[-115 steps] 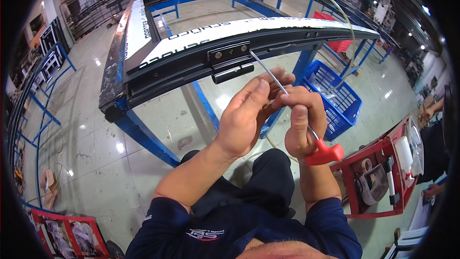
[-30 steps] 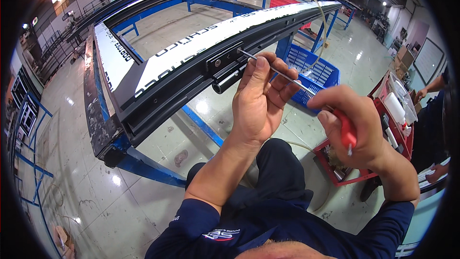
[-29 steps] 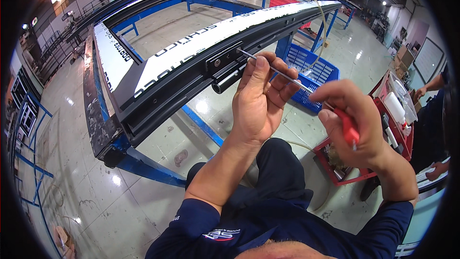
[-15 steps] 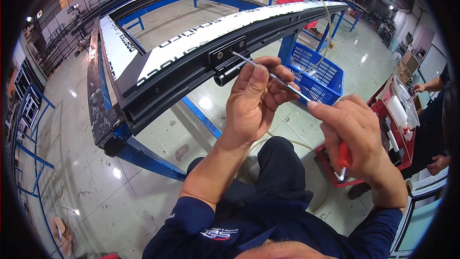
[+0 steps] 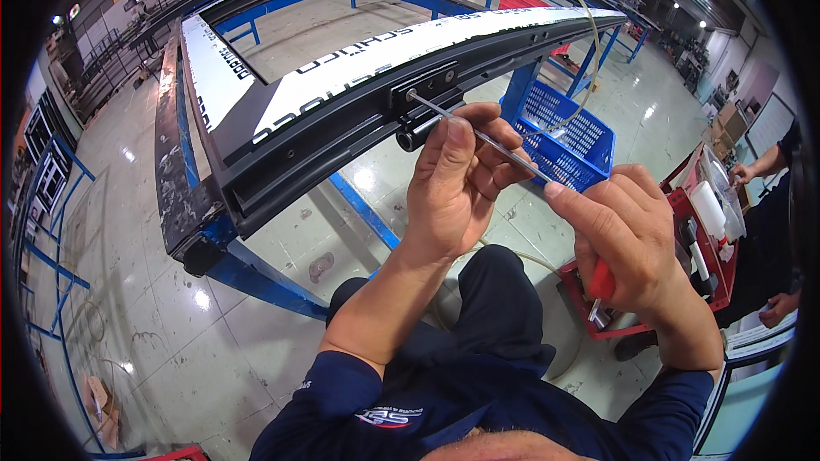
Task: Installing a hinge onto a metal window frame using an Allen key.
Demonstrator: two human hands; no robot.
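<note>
A long, thin hex key (image 5: 523, 162) with a red handle (image 5: 602, 280) runs between my hands. My left hand (image 5: 453, 179) is closed, pinching its shaft between thumb and fingers. My right hand (image 5: 623, 235) is wrapped round the handle, its index finger stretched along the shaft. The key's tip meets the left screw of a small black hinge plate (image 5: 427, 87) on the side of a black window or door frame (image 5: 342, 132). A second screw sits at the plate's right end. Just under the plate is a black cylinder (image 5: 412, 137), partly behind my left fingers.
A blue metal stand (image 5: 256, 277) carries the frame. Behind my hands is a blue plastic crate (image 5: 564, 132) on the tiled floor. At right stands a red tool box (image 5: 726, 277), with another person's hand (image 5: 745, 172) beside it. A thin hose (image 5: 589, 43) hangs down at the right.
The hex key's tip, just off the left screw before, now touches it. The frame appears slightly further right and lower in the picture. My right hand has turned the handle slightly.
</note>
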